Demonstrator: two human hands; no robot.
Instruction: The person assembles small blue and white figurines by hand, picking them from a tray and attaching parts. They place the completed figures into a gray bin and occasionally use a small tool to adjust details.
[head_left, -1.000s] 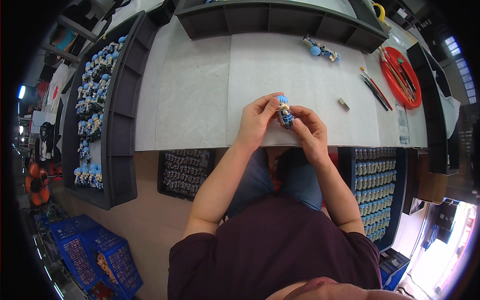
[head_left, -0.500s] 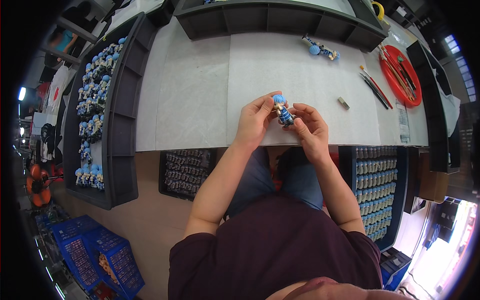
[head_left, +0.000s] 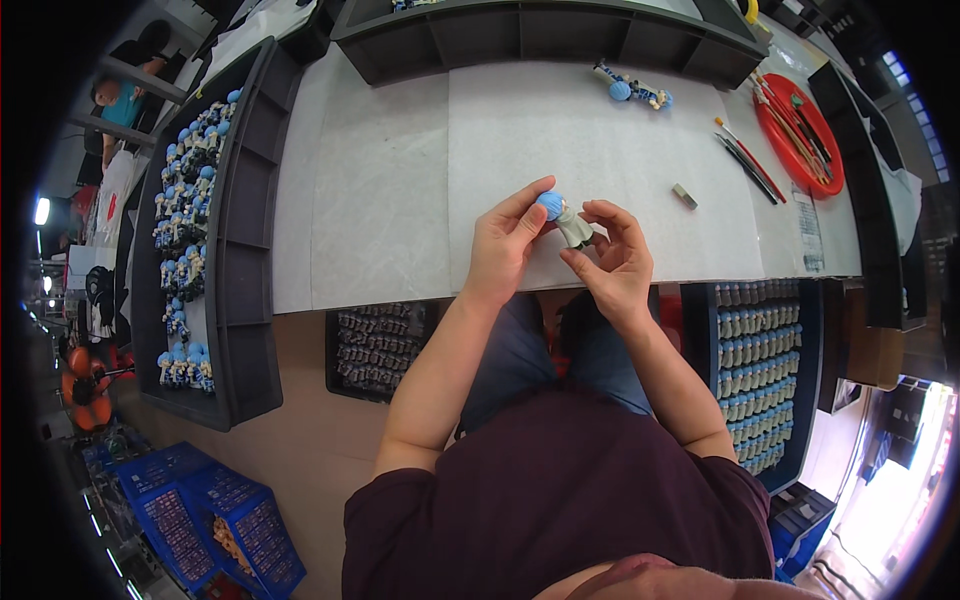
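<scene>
A small figurine (head_left: 574,229) with blue hair and a pale grey-green back is tilted between my hands, above the table's near edge. My left hand (head_left: 500,248) pinches it by the head with thumb and fingers. Around its lower end, my right hand (head_left: 622,272) has its thumb and fingers curved and apart; whether a fingertip touches the base I cannot tell. Farther off on the white sheet lie blue-haired figurines (head_left: 622,91) in blue and white. To the right is a small grey block (head_left: 685,196).
Paintbrushes (head_left: 750,165) lie beside a red oval tray (head_left: 835,185) holding more brushes. Dark crates stand left (head_left: 245,250) and at the back (head_left: 550,45). Below the table edge, a bin of figurines (head_left: 715,400) is at right, a dark tray (head_left: 333,375) at left. A person (head_left: 122,100) is at far left.
The figurine has been turned, from its blue-striped front to its pale back. My right thumb has come away from its striped side and moved down-left. The view has shifted slightly.
</scene>
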